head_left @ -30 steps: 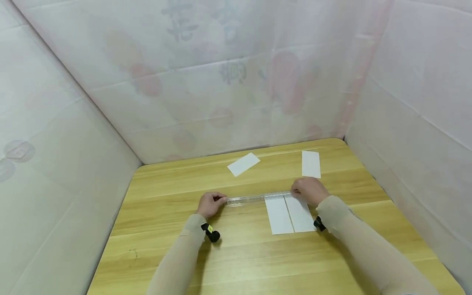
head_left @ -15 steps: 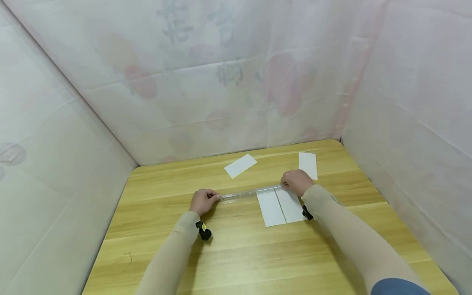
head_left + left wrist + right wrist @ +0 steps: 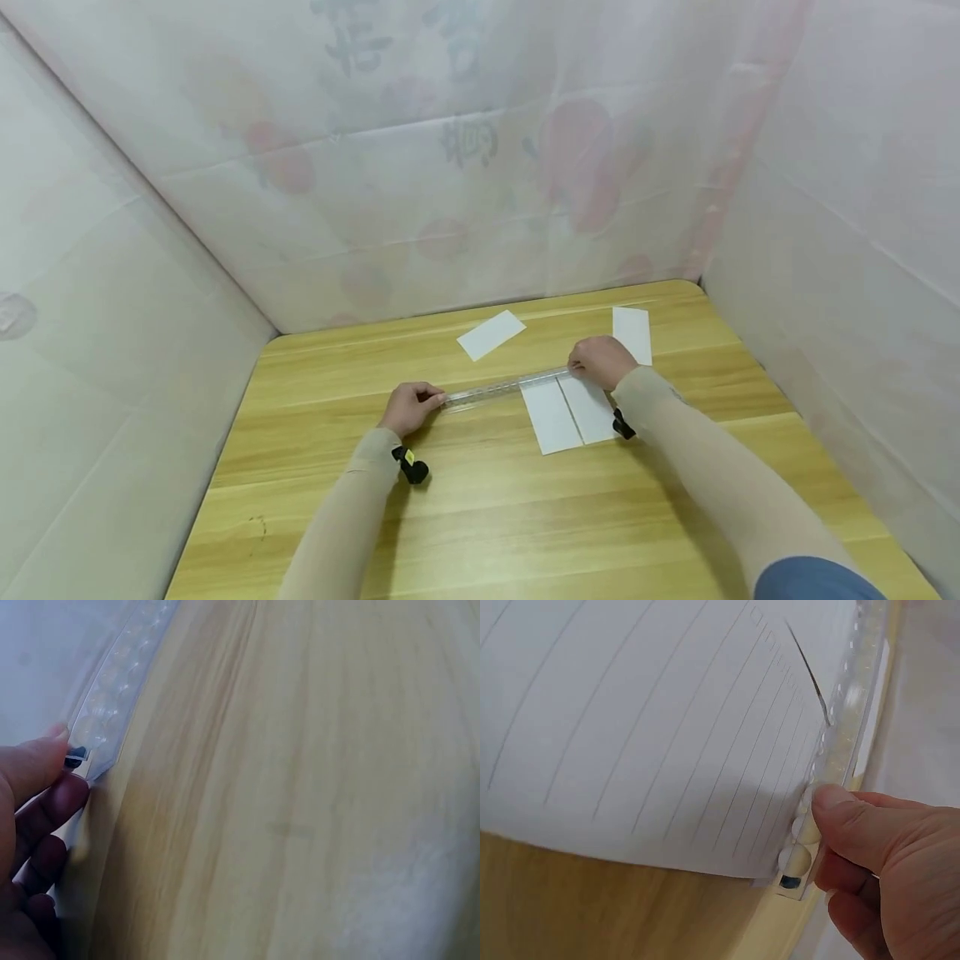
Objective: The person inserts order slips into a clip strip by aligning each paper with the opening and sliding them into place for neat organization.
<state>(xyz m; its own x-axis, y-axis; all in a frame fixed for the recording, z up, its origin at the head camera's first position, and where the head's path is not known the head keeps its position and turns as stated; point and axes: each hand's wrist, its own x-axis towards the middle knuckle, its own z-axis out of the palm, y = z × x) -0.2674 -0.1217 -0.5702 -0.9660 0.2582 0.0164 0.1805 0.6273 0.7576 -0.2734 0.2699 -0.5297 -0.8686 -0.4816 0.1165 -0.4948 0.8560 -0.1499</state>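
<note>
A long clear plastic strip (image 3: pixel 483 392), ruler-like and marked with a row of round shapes, runs between both hands. My left hand (image 3: pixel 408 407) pinches its left end between thumb and forefinger, beside a dark piece at the tip in the left wrist view. With thumb and fingers, my right hand (image 3: pixel 602 360) grips the strip close to its right end. Two white sheets, the left one (image 3: pixel 550 419) and the right one (image 3: pixel 587 410), lie side by side with a narrow gap, their top edges along the strip. In the right wrist view, the ruled sheet (image 3: pixel 652 727) shows printed lines.
On the wooden table (image 3: pixel 480 517), a tilted white sheet (image 3: pixel 491 335) lies at the back, and another white sheet (image 3: pixel 632 332) at the back right, partly behind my right hand. A pale curtain (image 3: pixel 495 208) encloses the table's back and sides.
Both hands have shifted the strip left and slightly toward the back, and the two sheets have moved along with it. The strip's right end now angles farther back. Both back sheets stay in place.
</note>
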